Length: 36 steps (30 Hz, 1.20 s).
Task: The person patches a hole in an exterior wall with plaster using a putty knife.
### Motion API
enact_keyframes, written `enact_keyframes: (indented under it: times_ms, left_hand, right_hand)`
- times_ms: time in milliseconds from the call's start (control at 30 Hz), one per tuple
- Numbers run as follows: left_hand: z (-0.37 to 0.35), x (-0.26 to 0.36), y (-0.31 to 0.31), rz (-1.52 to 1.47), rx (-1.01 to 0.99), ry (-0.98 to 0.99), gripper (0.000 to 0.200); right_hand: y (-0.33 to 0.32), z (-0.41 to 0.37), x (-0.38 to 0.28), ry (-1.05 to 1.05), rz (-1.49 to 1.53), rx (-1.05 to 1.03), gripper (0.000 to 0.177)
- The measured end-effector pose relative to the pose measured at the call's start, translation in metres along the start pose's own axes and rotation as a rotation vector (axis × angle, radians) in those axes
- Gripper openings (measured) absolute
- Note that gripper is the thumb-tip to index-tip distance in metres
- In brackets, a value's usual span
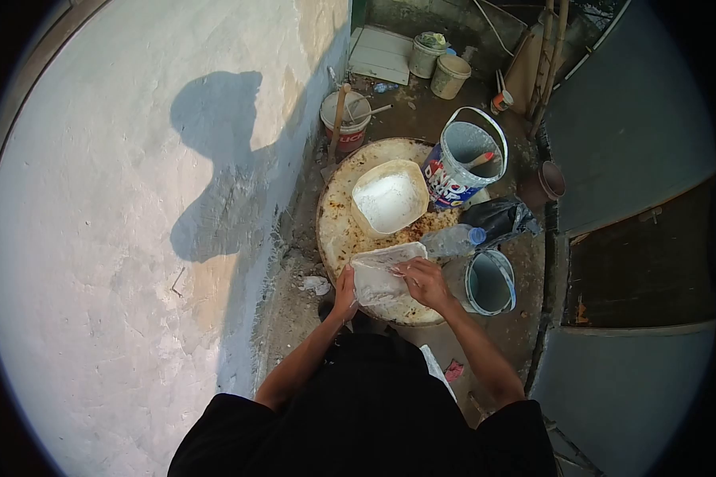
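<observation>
A white plaster-coated tub (378,280) is tilted in front of my body, over the near edge of a round, stained tabletop (338,215). My left hand (345,292) is closed around the tub's left side. Over the tub's right side, my right hand (423,282) has its fingers bent together and reaching inside; what they pinch, if anything, is too small to make out. Just beyond stands a second tub (390,196) with white powder in it. A clear plastic bottle (449,241) with a blue cap lies to the right of the tub I hold.
A paint bucket (453,171) with a red-tipped brush inside and a black plastic bag (501,221) are on the right. Below them sits a grey bucket (492,284). Another bucket (346,127) holding sticks stands by the plastered wall (111,238) on my left.
</observation>
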<state>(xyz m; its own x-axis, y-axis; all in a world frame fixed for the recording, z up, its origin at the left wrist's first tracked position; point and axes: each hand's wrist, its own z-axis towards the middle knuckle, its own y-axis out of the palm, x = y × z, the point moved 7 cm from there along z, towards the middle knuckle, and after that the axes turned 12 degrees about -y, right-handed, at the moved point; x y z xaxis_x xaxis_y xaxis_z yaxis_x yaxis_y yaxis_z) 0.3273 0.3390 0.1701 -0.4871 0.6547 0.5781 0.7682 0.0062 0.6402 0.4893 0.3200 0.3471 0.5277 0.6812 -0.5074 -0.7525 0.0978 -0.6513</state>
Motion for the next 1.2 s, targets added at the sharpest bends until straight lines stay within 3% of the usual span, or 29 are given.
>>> enact_keyframes:
  times_ms: [200, 400, 600, 800, 900, 1033, 1200]
  left_hand:
    - [0.002, -0.002, 0.004, -0.041, -0.023, 0.000, 0.046]
    - [0.008, -0.008, 0.000, -0.008, -0.018, -0.009, 0.049]
    - [0.019, -0.010, -0.015, 0.033, 0.056, 0.027, 0.050]
    - [0.016, -0.005, -0.010, 0.150, 0.085, 0.101, 0.049]
    - [0.015, -0.003, -0.007, 0.084, 0.065, 0.110, 0.048]
    - [0.016, -0.006, -0.015, 0.058, 0.063, 0.092, 0.047]
    - [0.010, -0.001, -0.012, 0.252, 0.111, 0.152, 0.047]
  right_hand:
    - [0.000, -0.026, 0.022, 0.309, 0.090, 0.182, 0.021]
    - [-0.003, -0.028, 0.011, 0.183, 0.038, 0.192, 0.020]
    - [-0.009, -0.024, -0.010, 0.030, -0.133, 0.034, 0.033]
    - [0.023, -0.015, -0.007, 0.113, -0.348, -0.455, 0.035]
    - [0.041, -0.019, -0.011, 0.078, -0.324, -0.577, 0.034]
    - [0.042, -0.020, -0.020, 0.077, -0.328, -0.614, 0.034]
    - [0.023, 0.004, -0.006, 0.155, -0.422, -0.556, 0.033]
